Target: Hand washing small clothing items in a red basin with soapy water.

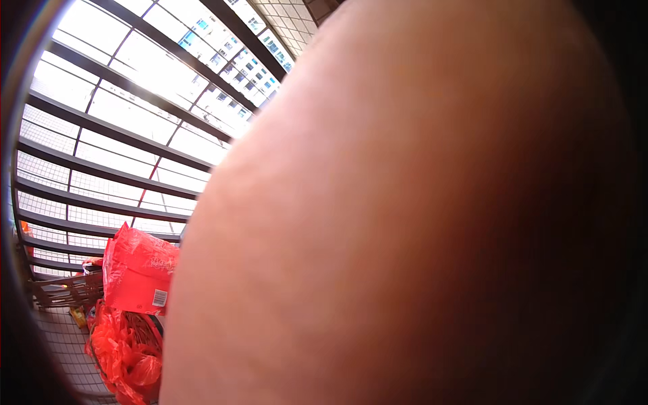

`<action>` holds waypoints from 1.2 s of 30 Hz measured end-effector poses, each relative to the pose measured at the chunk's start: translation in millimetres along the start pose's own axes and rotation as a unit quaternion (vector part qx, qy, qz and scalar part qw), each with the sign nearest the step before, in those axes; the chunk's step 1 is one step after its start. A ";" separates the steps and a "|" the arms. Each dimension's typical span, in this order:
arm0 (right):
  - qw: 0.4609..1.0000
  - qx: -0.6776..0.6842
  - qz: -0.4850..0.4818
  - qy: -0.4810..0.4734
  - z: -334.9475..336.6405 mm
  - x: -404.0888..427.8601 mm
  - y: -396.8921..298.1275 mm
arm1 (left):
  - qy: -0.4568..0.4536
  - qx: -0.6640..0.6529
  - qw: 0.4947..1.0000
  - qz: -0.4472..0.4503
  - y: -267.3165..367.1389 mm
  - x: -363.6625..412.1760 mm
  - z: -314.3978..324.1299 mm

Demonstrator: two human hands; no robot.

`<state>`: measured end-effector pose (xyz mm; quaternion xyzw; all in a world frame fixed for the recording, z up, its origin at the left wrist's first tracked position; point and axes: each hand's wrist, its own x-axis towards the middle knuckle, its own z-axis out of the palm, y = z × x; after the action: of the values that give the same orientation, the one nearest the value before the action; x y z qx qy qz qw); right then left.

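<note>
Bare skin, apparently my right hand or forearm, fills the middle and right of the head view. It is very close to the lens and blurred, and deep shadow covers its right side. No fingers can be made out, so whether it holds anything is hidden. My left hand is out of view. Past the skin's left edge, a red plastic package with printing and a barcode shows in part. Directly below it lies a crumpled red plastic bag.
Dark horizontal railing bars cross the upper left, with buildings and bright daylight beyond. A brown woven basket sits left of the package. Small tiles cover the floor. A tiled wall shows at the top.
</note>
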<state>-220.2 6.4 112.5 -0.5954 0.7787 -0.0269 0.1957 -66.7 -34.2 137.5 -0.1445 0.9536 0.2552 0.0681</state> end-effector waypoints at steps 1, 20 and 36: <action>1.000 -0.004 0.003 0.008 3.4 -0.5 -2.7 | 0.003 0.002 1.000 -0.011 -13.2 -2.3 -2.0; 0.991 -0.009 -0.008 0.130 64.1 -9.3 21.1 | 0.129 -0.059 0.983 0.119 3.5 23.5 -110.6; 0.994 -0.080 -0.066 0.020 41.3 7.9 -20.0 | 0.055 0.091 0.992 0.063 -105.0 5.0 24.7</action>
<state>-189.6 1.1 77.8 -0.6586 0.7411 0.0106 0.1300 -37.5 -109.8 66.1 -0.0909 0.9823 0.1633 0.0125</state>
